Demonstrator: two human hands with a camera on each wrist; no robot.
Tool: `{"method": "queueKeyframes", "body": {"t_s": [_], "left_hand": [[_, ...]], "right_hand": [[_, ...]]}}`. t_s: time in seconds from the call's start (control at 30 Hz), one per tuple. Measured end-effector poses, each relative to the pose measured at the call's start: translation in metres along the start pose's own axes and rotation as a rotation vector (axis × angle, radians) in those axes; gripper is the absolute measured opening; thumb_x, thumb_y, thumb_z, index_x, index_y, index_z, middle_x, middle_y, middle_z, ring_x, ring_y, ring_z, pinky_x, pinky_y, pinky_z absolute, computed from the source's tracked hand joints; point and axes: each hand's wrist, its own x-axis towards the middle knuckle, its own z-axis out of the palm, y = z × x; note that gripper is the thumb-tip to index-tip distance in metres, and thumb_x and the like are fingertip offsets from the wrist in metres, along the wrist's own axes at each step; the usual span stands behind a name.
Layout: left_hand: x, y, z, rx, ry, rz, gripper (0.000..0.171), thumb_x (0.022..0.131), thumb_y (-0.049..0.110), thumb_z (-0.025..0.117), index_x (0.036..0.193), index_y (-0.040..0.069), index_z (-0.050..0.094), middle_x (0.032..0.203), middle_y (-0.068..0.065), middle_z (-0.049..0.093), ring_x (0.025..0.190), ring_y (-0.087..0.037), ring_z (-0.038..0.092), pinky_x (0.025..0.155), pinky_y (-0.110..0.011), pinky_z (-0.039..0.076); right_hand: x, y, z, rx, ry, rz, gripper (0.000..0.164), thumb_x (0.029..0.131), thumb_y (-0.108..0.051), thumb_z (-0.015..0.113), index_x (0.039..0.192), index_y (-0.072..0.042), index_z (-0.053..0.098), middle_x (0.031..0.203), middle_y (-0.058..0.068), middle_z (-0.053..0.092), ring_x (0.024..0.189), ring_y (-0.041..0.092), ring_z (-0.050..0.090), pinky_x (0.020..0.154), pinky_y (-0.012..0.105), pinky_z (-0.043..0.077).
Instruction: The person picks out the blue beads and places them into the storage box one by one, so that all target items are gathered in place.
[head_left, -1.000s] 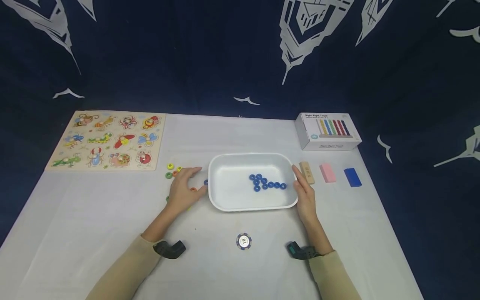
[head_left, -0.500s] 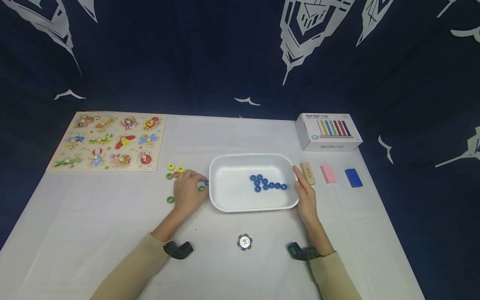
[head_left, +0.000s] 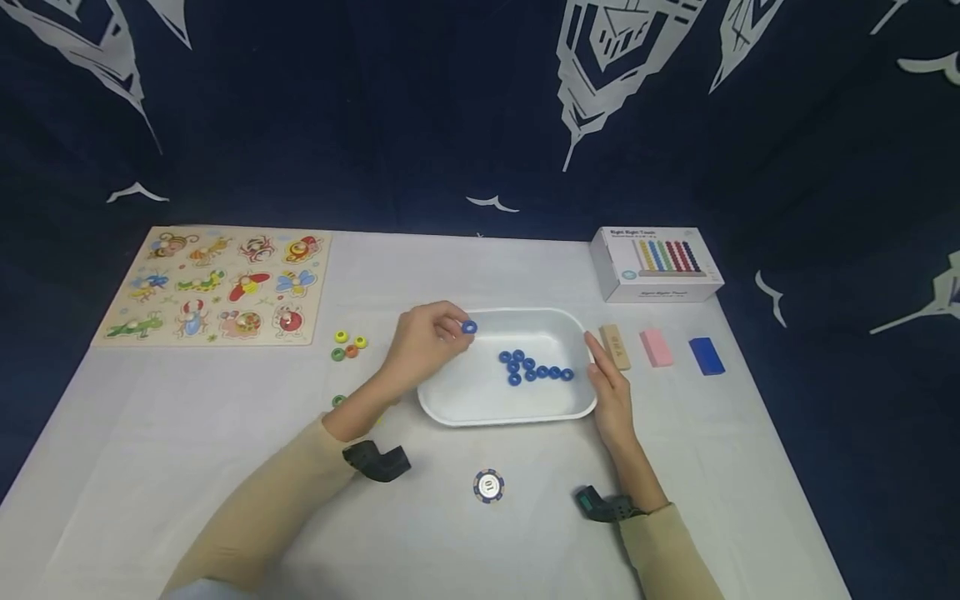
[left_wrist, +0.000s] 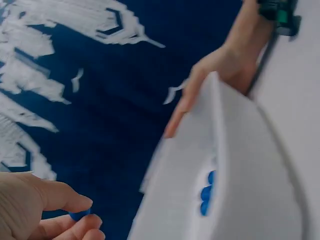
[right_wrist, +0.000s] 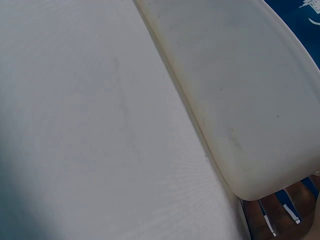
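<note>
My left hand (head_left: 427, 343) pinches a small blue ring-shaped bead (head_left: 469, 327) between thumb and fingers, over the far left part of the white tray (head_left: 465, 396). In the left wrist view, the held bead (left_wrist: 80, 215) shows between the fingertips. Several blue beads (head_left: 529, 364) lie inside the tray, right of its middle. My right hand (head_left: 613, 400) rests against the tray's right end with fingers stretched along its outer side. In the right wrist view, spread straight fingers (right_wrist: 272, 215) show beyond the tray's corner.
Left of the tray lie loose yellow (head_left: 341, 337), green (head_left: 337, 354) and orange beads (head_left: 351, 352). A poker chip (head_left: 489, 486) lies in front. Wooden (head_left: 615, 347), pink (head_left: 656, 347) and blue blocks (head_left: 707, 356) sit right, below a box (head_left: 657, 264). An insect puzzle board (head_left: 213, 285) lies far left.
My left hand has reached down to the beads left of the tray, picked up a blue one and carried it up and right over the tray. The right hand has stayed in place.
</note>
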Motion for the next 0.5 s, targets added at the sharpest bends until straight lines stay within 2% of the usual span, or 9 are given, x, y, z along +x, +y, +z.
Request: {"method": "queueKeyframes", "body": {"t_s": [0.17,0.27,0.33,0.5], "left_hand": [[0.014,-0.008,0.041,0.169,-0.182,-0.085,0.022,0.069,0.019,0.072,0.090,0.013,0.065,0.071,0.003,0.063,0.063,-0.009,0.056,0.055,-0.021,0.044],[0.018,-0.014,0.058,0.264,-0.256,-0.136,0.024,0.068,0.021,0.072,0.090,0.014,0.066,0.074,0.004,0.063,0.063,-0.009,0.056,0.055,-0.023,0.042],[0.019,-0.015,0.065,0.314,-0.278,-0.147,0.024,0.067,0.021,0.072,0.089,0.014,0.066,0.076,0.003,0.064,0.064,-0.011,0.056,0.054,-0.024,0.041],[0.022,-0.012,0.074,0.393,-0.283,-0.120,0.021,0.068,0.022,0.072,0.087,0.015,0.066,0.083,0.001,0.065,0.070,-0.016,0.058,0.055,-0.027,0.041]], "right_hand": [[-0.001,0.001,0.002,-0.018,0.001,0.005,0.040,0.095,-0.012,0.032,0.134,-0.010,0.038,0.142,0.002,0.032,0.133,0.015,0.023,0.108,0.031,0.018],[-0.001,0.000,0.003,-0.026,-0.001,-0.001,0.040,0.095,-0.013,0.032,0.134,-0.011,0.038,0.142,0.001,0.033,0.133,0.013,0.023,0.108,0.031,0.018],[-0.001,-0.001,0.003,-0.029,-0.005,-0.005,0.040,0.095,-0.013,0.032,0.134,-0.011,0.037,0.142,0.001,0.033,0.133,0.013,0.024,0.108,0.032,0.018],[-0.001,-0.002,0.002,-0.035,-0.004,-0.016,0.040,0.095,-0.012,0.032,0.134,-0.009,0.037,0.142,0.003,0.033,0.133,0.015,0.025,0.108,0.033,0.019]]}}
